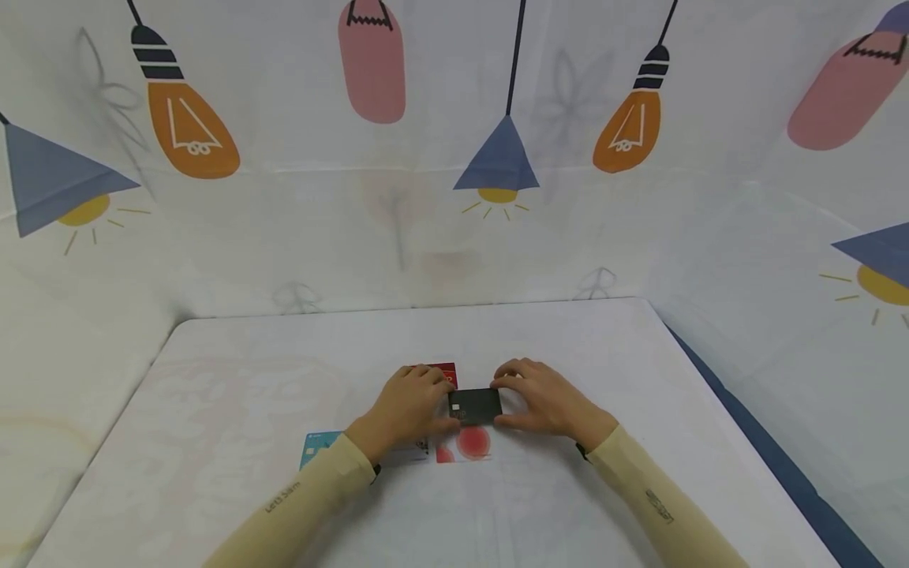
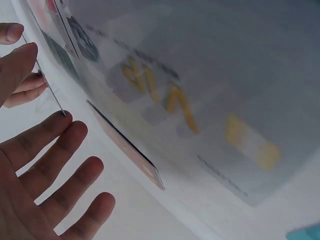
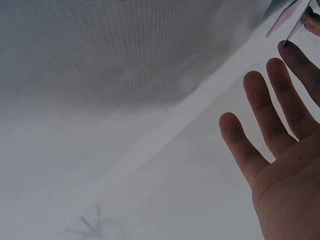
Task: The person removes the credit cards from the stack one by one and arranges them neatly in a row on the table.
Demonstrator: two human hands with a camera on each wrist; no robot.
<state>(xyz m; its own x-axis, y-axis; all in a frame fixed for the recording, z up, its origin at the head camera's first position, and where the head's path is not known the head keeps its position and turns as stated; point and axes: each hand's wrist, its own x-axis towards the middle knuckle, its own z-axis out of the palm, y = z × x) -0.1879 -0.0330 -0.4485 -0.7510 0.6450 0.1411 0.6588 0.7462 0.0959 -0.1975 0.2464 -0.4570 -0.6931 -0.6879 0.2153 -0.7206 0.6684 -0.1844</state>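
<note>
My left hand (image 1: 408, 409) and right hand (image 1: 545, 401) pinch the black chip card (image 1: 479, 408) at opposite ends, a red card (image 1: 448, 369) near on the table (image 1: 582, 505).

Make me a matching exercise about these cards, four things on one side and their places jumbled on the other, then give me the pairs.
Things:
1. Dark card
2. Red card
3. Blue card
4. Circle-patterned card

Places:
A. Partly hidden by the left sleeve in the head view
B. Farthest card from the person
C. Just below the held card in the head view
D. Held by left hand and right hand

Pairs: 1-D, 2-B, 3-A, 4-C
</note>
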